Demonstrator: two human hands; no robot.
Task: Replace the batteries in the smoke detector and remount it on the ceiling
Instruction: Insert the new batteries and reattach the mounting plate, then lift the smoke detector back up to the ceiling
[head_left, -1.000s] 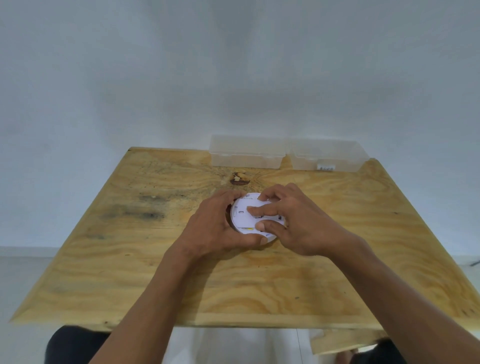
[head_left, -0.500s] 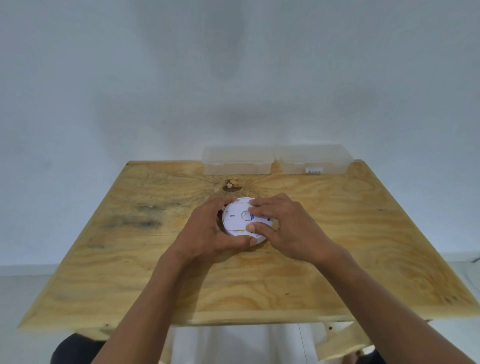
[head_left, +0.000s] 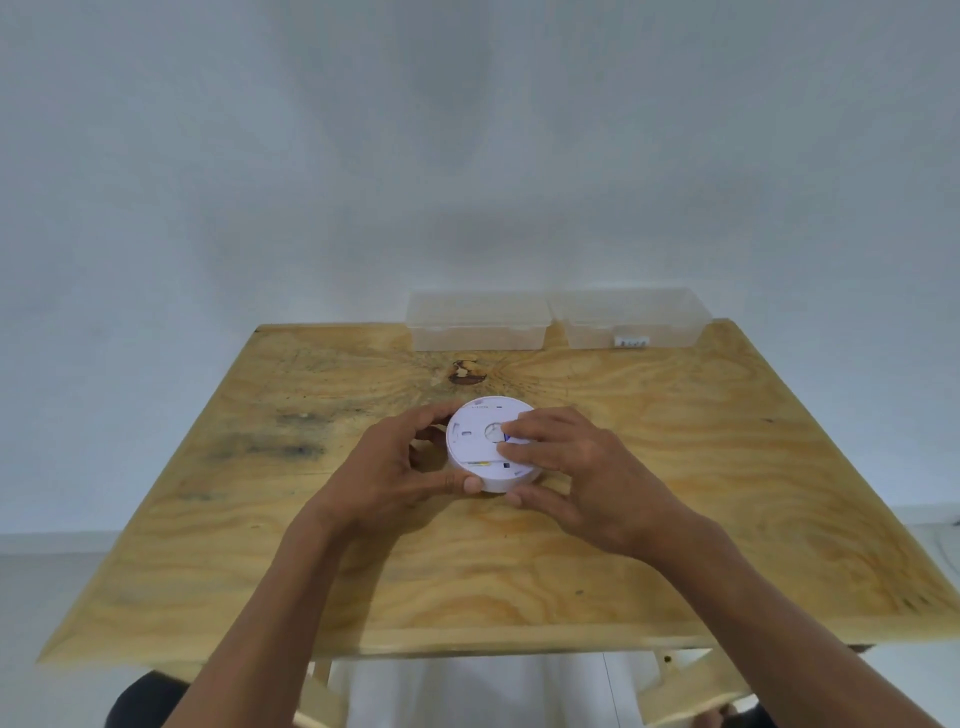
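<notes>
The smoke detector, a round white plastic puck, sits back-side up in the middle of the grainy plywood counter, the left hand clamped round its left rim and the right hand pressing fingertips on its top. It looks like the battery-access step, so next comes a firm twist or pry. Two clear plastic boxes wait at the far edge.

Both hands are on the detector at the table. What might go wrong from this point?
The smoke detector is gripped only at its rim by the left hand, so it might slip on the table if twisted hard. The right hand fingers cover part of its face, hiding any latch or markings there.
</notes>
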